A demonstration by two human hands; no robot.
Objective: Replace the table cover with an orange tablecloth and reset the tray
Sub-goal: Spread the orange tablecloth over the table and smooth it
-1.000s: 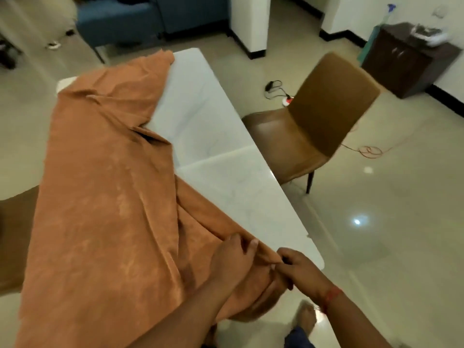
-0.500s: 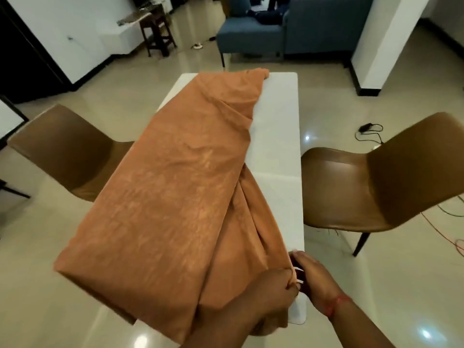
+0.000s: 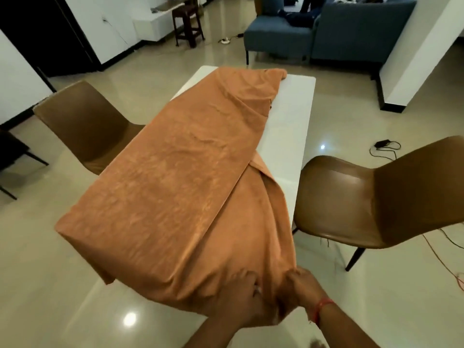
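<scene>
An orange tablecloth [image 3: 180,177] lies folded lengthwise over the left part of a white table [image 3: 288,126], its near end bunched and hanging over the near edge. The table's right strip is bare. My left hand [image 3: 241,290] grips the bunched cloth at the near right corner. Right beside it, my right hand [image 3: 301,287], with a red thread on the wrist, pinches the same cloth edge. No tray is in view.
A brown chair [image 3: 376,197] stands close on the table's right side, another brown chair [image 3: 85,126] on the left. Beyond the table are a blue sofa [image 3: 326,28], a dark stool [image 3: 188,23] and a white pillar [image 3: 414,59]. Cables [image 3: 384,146] lie on the floor at right.
My view has swung left, then settled along the table's length. Both hands stayed on the cloth's near right corner and pulled it down over the near edge.
</scene>
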